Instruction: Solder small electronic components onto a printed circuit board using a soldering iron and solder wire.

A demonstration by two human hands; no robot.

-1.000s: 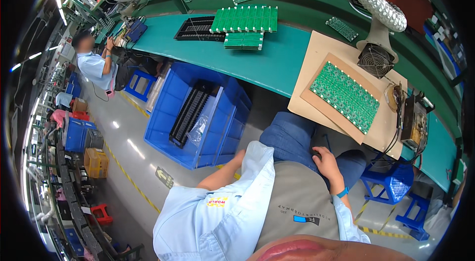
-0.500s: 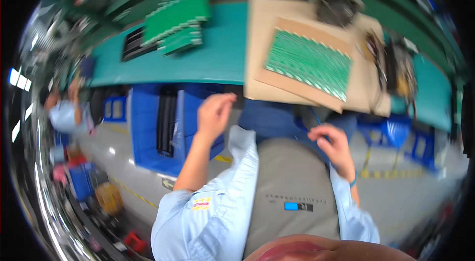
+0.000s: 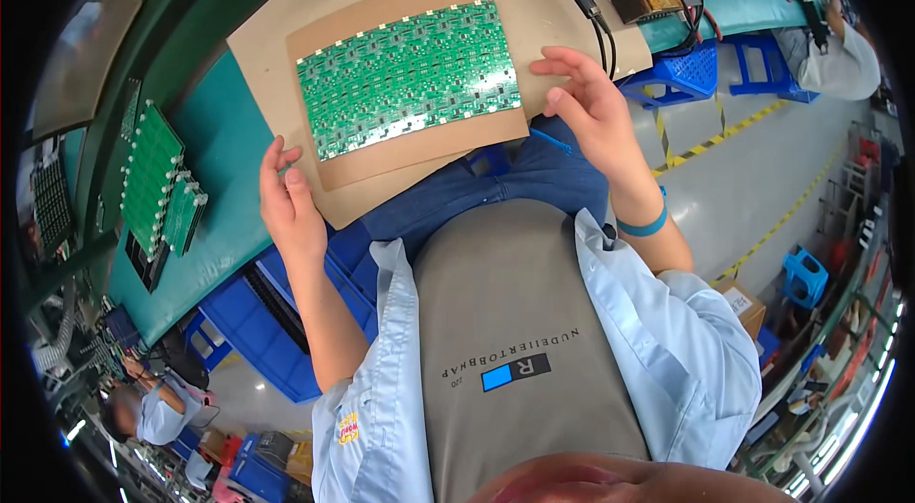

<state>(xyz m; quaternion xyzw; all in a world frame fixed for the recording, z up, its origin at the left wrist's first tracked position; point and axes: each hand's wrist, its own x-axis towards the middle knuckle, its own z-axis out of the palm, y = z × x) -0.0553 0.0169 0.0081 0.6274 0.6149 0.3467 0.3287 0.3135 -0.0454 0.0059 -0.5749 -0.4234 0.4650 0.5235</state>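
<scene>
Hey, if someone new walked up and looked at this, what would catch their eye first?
Probably the big green circuit board panel, lying on a brown sheet at the upper middle. The left hand and right hand frame it on either side, open and empty. Off to the left, a pile of green circuit boards stands out on the teal bench.

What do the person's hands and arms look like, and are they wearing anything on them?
Both the left hand and right hand are bare, with no gloves. A blue band goes around the right wrist. The light blue shirt has sleeves that leave the forearms uncovered.
</scene>
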